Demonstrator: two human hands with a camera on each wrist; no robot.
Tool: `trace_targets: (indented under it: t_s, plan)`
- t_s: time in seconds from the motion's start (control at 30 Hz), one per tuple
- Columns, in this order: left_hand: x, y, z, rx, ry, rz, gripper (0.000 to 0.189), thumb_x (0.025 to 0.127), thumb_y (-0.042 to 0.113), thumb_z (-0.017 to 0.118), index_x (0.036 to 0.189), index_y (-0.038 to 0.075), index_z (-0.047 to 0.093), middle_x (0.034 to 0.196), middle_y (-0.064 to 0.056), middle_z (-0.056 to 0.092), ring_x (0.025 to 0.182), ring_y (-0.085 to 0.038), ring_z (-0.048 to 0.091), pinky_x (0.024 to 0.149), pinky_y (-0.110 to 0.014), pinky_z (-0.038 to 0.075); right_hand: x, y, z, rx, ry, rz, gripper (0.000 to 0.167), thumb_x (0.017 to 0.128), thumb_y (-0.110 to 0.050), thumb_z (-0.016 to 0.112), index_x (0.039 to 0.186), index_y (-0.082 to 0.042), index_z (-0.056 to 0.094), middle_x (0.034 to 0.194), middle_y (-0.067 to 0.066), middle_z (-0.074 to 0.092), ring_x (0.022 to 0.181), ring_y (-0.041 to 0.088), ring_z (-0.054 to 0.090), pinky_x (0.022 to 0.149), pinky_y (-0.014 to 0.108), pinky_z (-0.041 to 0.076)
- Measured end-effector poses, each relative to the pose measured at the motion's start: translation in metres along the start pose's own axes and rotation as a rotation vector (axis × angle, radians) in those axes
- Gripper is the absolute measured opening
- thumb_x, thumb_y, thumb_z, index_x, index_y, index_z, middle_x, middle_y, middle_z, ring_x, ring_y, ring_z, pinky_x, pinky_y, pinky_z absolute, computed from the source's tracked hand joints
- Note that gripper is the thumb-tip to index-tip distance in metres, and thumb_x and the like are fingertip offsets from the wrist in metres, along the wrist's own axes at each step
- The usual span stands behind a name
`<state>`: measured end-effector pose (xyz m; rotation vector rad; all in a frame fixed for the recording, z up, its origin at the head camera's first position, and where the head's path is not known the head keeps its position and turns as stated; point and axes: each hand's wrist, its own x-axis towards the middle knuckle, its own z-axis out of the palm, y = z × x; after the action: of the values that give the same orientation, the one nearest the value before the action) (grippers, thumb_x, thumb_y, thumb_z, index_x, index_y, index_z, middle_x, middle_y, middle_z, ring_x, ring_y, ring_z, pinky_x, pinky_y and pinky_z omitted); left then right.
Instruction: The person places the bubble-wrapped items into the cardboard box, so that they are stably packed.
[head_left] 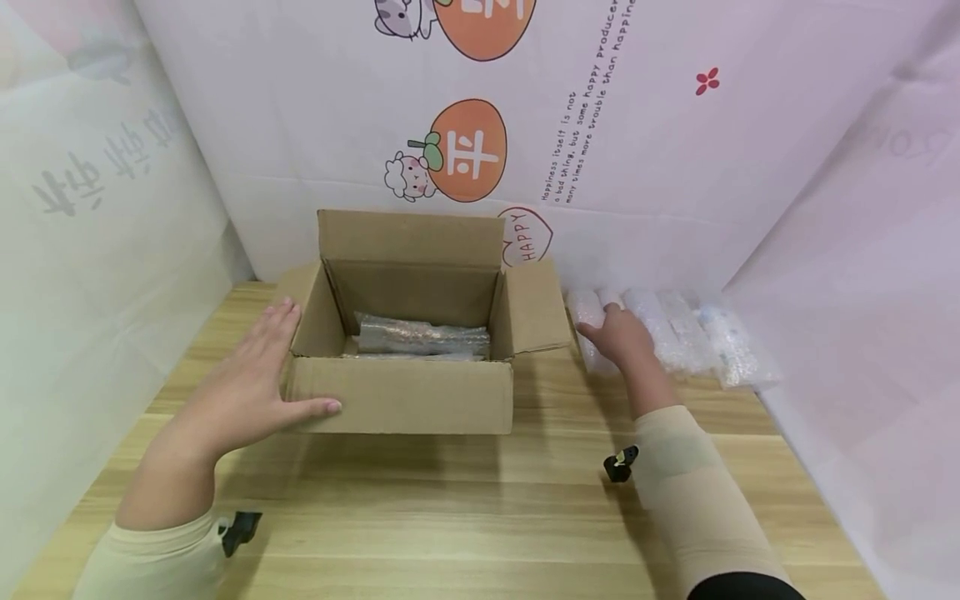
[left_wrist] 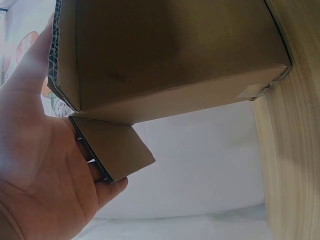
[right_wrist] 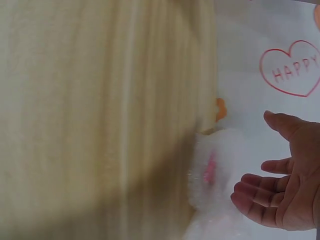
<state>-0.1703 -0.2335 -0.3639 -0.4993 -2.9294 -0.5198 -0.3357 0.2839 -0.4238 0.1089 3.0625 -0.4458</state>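
An open cardboard box [head_left: 397,396] stands on the wooden table, its flaps folded outward. My left hand [head_left: 232,392] rests on its near left corner, fingers straight along the left flap and thumb over the front flap. From the left wrist, the fingers [left_wrist: 111,192] show behind the small side flap [left_wrist: 115,150]. Inside the box lie flat bubble-wrapped packs [head_left: 423,336]. Over on the right, my right hand [head_left: 626,337] hovers over a row of bubble-wrapped packs [head_left: 588,329]. In the right wrist view its fingers are spread beside a wrapped pack [right_wrist: 215,170] with something pink inside.
Several wrapped packs [head_left: 731,342] line the back right of the table [head_left: 420,517]. A printed white sheet [head_left: 300,100] rises right behind the box, with more white sheeting along both sides. The right box flap [head_left: 536,308] sticks out toward the row of packs.
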Motion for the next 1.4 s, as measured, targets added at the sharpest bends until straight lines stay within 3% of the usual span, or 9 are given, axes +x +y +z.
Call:
trace_targets:
  t_s: [0.2,0.43,0.73,0.9,1.23,1.4]
  plan:
    - [-0.001,0.001,-0.002,-0.001,-0.003,-0.002,0.126,0.074,0.077,0.064,0.158,0.015,-0.006,0.166,-0.004,-0.008,0.153,-0.03,-0.003,0.123,-0.053,0.01,0.006,0.002,0.016,-0.08,-0.002,0.019,0.085,0.091,-0.057,0.057,0.136,0.013,0.042,0.125,0.036,0.053,0.115,0.052,0.052,0.088,0.061,0.049]
    - [0.0,0.002,-0.002,0.012,-0.003,0.001,0.125,0.074,0.078,0.063,0.158,0.015,-0.006,0.166,-0.004,-0.008,0.153,-0.03,-0.003,0.123,-0.053,0.01,0.009,0.002,0.024,-0.081,-0.012,0.084,0.071,0.087,-0.052,0.065,0.12,0.01,0.054,0.111,0.032,0.06,0.1,0.049,0.058,0.068,0.053,0.053]
    - [0.0,0.001,-0.001,0.003,-0.008,0.0,0.126,0.075,0.077,0.063,0.158,0.014,-0.007,0.166,-0.005,-0.008,0.153,-0.03,-0.004,0.123,-0.053,0.01,0.008,-0.002,0.025,-0.069,-0.035,0.073,0.076,0.086,-0.045,0.069,0.127,0.015,0.048,0.122,0.039,0.05,0.111,0.056,0.05,0.087,0.061,0.049]
    - [-0.001,0.001,0.0,0.002,-0.006,0.002,0.125,0.075,0.076,0.064,0.158,0.014,-0.006,0.166,-0.005,-0.008,0.153,-0.03,-0.003,0.123,-0.052,0.009,0.006,-0.002,0.022,-0.047,-0.033,0.069,0.075,0.086,-0.042,0.07,0.129,0.015,0.046,0.122,0.038,0.05,0.111,0.055,0.051,0.087,0.06,0.048]
    - [-0.001,0.002,-0.002,-0.003,-0.009,-0.005,0.125,0.075,0.077,0.064,0.158,0.014,-0.006,0.166,-0.004,-0.009,0.153,-0.03,-0.003,0.123,-0.054,0.01,-0.004,-0.002,-0.002,-0.016,-0.012,-0.028,0.075,0.09,-0.04,0.065,0.133,0.017,0.04,0.124,0.038,0.051,0.114,0.054,0.052,0.094,0.061,0.046]
    - [0.0,0.001,0.0,0.0,-0.003,-0.001,0.126,0.074,0.077,0.063,0.158,0.015,-0.006,0.166,-0.004,-0.008,0.153,-0.029,-0.003,0.123,-0.053,0.01,-0.008,-0.004,-0.018,0.004,-0.022,-0.011,0.08,0.091,-0.046,0.062,0.141,0.011,0.035,0.135,0.038,0.044,0.119,0.055,0.048,0.096,0.063,0.044]
